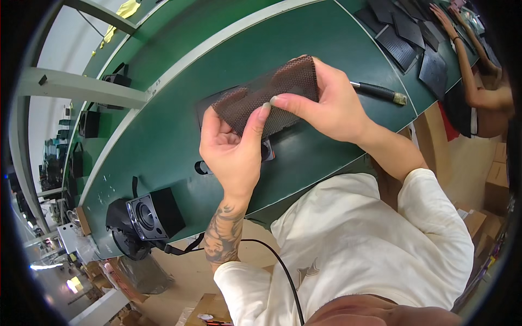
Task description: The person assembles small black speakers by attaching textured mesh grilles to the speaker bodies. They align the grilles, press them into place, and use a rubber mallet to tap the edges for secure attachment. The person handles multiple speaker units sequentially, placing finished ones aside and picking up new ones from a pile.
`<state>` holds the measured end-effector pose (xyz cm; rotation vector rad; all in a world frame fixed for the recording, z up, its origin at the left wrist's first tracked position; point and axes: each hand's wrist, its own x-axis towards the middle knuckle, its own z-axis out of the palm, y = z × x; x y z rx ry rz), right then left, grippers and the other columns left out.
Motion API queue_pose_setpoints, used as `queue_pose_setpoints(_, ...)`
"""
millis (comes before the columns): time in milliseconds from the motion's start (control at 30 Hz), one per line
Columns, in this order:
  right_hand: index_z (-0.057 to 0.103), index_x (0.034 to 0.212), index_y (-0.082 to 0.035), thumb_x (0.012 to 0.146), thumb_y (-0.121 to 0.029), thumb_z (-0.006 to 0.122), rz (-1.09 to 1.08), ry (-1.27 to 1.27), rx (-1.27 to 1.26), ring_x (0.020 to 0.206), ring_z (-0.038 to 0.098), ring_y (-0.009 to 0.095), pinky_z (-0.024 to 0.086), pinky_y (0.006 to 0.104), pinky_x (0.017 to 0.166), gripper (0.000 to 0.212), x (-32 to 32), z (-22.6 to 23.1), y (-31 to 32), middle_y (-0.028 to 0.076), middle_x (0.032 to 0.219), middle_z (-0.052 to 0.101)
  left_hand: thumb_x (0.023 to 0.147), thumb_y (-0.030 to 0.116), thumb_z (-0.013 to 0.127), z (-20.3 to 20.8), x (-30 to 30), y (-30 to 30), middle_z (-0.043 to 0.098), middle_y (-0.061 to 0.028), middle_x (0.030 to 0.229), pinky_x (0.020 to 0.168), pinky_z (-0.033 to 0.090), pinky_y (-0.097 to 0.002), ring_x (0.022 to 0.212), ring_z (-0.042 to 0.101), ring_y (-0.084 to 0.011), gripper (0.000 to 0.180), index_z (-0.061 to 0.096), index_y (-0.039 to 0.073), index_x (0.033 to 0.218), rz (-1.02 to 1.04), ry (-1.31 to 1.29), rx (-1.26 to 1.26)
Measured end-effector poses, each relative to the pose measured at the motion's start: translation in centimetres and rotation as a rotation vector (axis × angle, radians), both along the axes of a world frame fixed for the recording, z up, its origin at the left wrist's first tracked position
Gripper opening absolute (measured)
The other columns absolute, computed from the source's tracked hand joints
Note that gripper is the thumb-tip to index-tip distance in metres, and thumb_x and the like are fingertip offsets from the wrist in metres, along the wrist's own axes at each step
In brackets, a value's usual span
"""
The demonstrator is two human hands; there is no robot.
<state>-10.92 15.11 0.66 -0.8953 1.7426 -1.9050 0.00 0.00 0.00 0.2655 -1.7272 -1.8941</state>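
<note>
**Mesh cover held in both hands above the green bench**

A dark brown mesh cover (pixel 266 95) is gripped by both hands and held up over the green bench (pixel 179 108), tilted so that its right end is the higher one. The left hand (pixel 231 146) is closed on the lower left part of the cover, with the thumb pressed against its front face and the fingers curled behind. The right hand (pixel 329 100) is clamped on the upper right end, its thumb laid across the front of the mesh so that the two thumb tips almost meet. The hands are thus close together, joined by the cover.

Beneath the cover a dark flat panel (pixel 217 100) is seen lying on the bench, mostly hidden by the mesh and the hands. A tool with a black handle (pixel 375 91) is laid on the bench just right of the right hand. A small black speaker box (pixel 155 214) with a round cone is set near the bench edge at the lower left, well apart from the hands, and a black cable (pixel 277 266) is run below the bench edge.

At the upper right, a stack of dark panels (pixel 405 38) is spread on the bench, and another person's hand (pixel 443 16) is rested on them.
</note>
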Motion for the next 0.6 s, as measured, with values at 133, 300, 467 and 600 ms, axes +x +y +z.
queue_pose_setpoints(133, 0.061, 0.117, 0.002, 0.092, -0.009, 0.077, -0.098, 0.095, -0.065, 0.098, 0.066, 0.014, 0.054, 0.0307, 0.089, 0.032, 0.7, -0.7, -1.1, 0.010, 0.108, 0.072, 0.093, -0.004, 0.074, 0.3, 0.0, -0.2, 0.074, -0.0129, 0.109, 0.089, 0.056, -0.0266, 0.099, 0.071, -0.0154, 0.035, 0.059, -0.006, 0.125, 0.029, 0.018, -0.004)
queue_pose_setpoints(300, 0.061, 0.112, 0.001, 0.092, -0.011, 0.077, -0.149, 0.171, -0.041, 0.092, 0.068, 0.017, 0.054, 0.0319, 0.084, 0.029, 1.2, -0.8, -1.5, 0.012, 0.102, 0.073, 0.093, -0.003, 0.075, -0.1, 0.4, -0.3, 0.074, -0.0120, 0.108, 0.086, 0.056, -0.0246, 0.096, 0.071, -0.0137, 0.033, 0.061, -0.006, 0.122, 0.089, 0.018, -0.074)
queue_pose_setpoints(467, 0.060, 0.111, 0.001, 0.091, -0.011, 0.078, -0.152, 0.141, -0.057, 0.091, 0.069, 0.018, 0.054, 0.0323, 0.084, 0.030, 1.2, -1.1, -1.5, 0.012, 0.102, 0.074, 0.092, -0.002, 0.076, -0.2, 0.3, -0.4, 0.074, -0.0117, 0.107, 0.085, 0.056, -0.0243, 0.096, 0.071, -0.0134, 0.033, 0.061, -0.006, 0.121, 0.078, 0.003, -0.059)
queue_pose_setpoints(600, 0.060, 0.111, 0.001, 0.091, -0.011, 0.078, -0.180, 0.164, -0.041, 0.092, 0.068, 0.017, 0.054, 0.0326, 0.083, 0.030, 1.2, -1.2, -1.6, 0.011, 0.101, 0.074, 0.092, -0.003, 0.076, -0.3, 0.0, -0.7, 0.074, -0.0120, 0.108, 0.087, 0.056, -0.0252, 0.096, 0.071, -0.0141, 0.033, 0.061, -0.006, 0.121, 0.054, 0.000, 0.007)
